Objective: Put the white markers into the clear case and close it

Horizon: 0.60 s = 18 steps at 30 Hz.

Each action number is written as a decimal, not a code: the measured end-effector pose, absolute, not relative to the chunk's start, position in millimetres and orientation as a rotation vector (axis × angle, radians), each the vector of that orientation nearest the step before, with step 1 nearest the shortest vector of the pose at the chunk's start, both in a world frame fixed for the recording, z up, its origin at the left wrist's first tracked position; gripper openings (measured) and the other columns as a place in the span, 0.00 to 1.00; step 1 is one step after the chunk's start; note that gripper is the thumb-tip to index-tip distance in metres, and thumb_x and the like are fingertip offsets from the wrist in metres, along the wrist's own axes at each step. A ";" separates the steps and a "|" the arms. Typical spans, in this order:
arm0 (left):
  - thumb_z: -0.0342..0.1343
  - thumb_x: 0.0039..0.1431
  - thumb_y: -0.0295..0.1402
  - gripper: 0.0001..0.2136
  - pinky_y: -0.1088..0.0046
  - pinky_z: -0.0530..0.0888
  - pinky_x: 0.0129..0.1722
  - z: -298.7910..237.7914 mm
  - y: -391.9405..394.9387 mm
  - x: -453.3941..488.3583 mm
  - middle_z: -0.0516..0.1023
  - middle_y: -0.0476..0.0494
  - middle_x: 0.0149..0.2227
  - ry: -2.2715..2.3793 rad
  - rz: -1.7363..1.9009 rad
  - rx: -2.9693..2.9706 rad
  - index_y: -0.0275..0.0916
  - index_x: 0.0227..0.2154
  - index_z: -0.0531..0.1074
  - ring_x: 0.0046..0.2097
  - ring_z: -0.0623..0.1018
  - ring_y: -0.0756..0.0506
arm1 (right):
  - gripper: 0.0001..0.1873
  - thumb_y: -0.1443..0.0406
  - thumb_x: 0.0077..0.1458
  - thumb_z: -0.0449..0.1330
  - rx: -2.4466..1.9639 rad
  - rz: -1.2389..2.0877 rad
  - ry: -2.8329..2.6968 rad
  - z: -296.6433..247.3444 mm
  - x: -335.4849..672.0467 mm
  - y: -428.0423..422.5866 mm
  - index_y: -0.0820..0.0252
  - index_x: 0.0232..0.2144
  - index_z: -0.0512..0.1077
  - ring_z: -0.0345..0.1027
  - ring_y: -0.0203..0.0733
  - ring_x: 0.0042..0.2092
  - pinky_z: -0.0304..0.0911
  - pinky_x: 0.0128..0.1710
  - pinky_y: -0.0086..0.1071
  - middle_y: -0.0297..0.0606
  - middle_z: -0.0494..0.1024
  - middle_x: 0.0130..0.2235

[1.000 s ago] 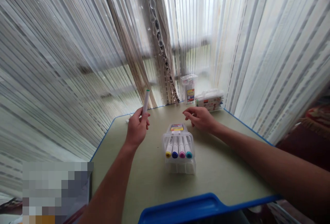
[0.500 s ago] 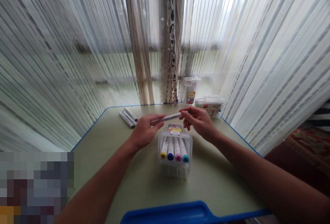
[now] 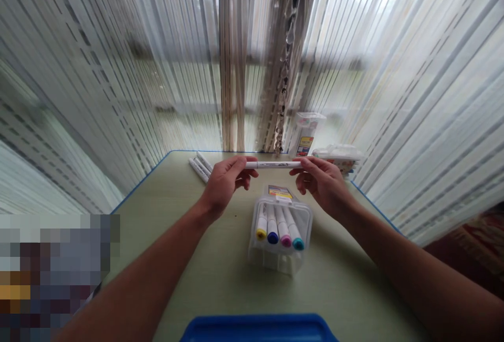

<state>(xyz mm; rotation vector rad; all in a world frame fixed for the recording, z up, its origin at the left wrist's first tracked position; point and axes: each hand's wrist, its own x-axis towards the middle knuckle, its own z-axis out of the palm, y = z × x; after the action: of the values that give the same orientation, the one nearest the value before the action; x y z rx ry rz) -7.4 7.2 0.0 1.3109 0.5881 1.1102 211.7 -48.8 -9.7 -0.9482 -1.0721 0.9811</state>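
Observation:
A white marker (image 3: 275, 165) is stretched level between my two hands, above the far half of the table. My left hand (image 3: 226, 182) pinches its left end, and my right hand (image 3: 323, 179) pinches the right end; the fingers cover both tips. Below and nearer to me lies a clear plastic case (image 3: 252, 250) holding several white markers, with yellow, blue, pink and teal ends facing me. Beyond my left hand, a few loose white markers (image 3: 199, 167) lie on the table, partly hidden by that hand.
An upright clear container (image 3: 303, 137) with a yellow label stands at the table's back. Beside it, behind my right hand, is a white package (image 3: 340, 153). The pale green table (image 3: 212, 273) has a blue rim and a blue tray (image 3: 255, 329) at its near edge. String curtains (image 3: 177, 42) hang behind.
The marker has turned from slanted to level, and my left hand has shifted its grip toward the left end. My view has swung slightly, so the scene sits differently in the frame.

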 end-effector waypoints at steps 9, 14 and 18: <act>0.57 0.60 0.37 0.12 0.75 0.69 0.27 -0.5 5.6 -6.9 0.78 0.42 0.28 0.595 1.166 1.219 0.31 0.38 0.75 0.26 0.71 0.52 | 0.15 0.59 0.43 0.73 -0.972 1.006 -1.031 -7.2 209.0 -49.9 0.62 0.30 0.76 0.66 0.32 0.20 0.58 0.17 0.26 0.38 0.80 0.26; 0.58 0.59 0.37 0.12 0.76 0.69 0.26 0.2 6.8 -6.7 0.77 0.43 0.27 0.597 1.181 1.209 0.31 0.37 0.75 0.25 0.71 0.53 | 0.14 0.59 0.44 0.72 -0.968 1.031 -1.029 -6.8 208.1 -51.4 0.62 0.30 0.77 0.66 0.32 0.19 0.58 0.17 0.26 0.39 0.80 0.26; 0.58 0.59 0.37 0.11 0.77 0.69 0.26 1.5 5.3 -5.5 0.77 0.43 0.27 0.597 1.182 1.204 0.31 0.36 0.75 0.25 0.71 0.53 | 0.13 0.59 0.45 0.72 -0.956 1.038 -1.044 -7.0 209.3 -51.8 0.62 0.30 0.77 0.67 0.33 0.20 0.58 0.17 0.26 0.39 0.80 0.26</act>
<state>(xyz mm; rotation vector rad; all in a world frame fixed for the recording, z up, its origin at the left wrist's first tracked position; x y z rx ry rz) -5.5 5.3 1.5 1.2042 0.5972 1.1817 209.3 -51.8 -7.0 -0.9564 -1.0441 1.0383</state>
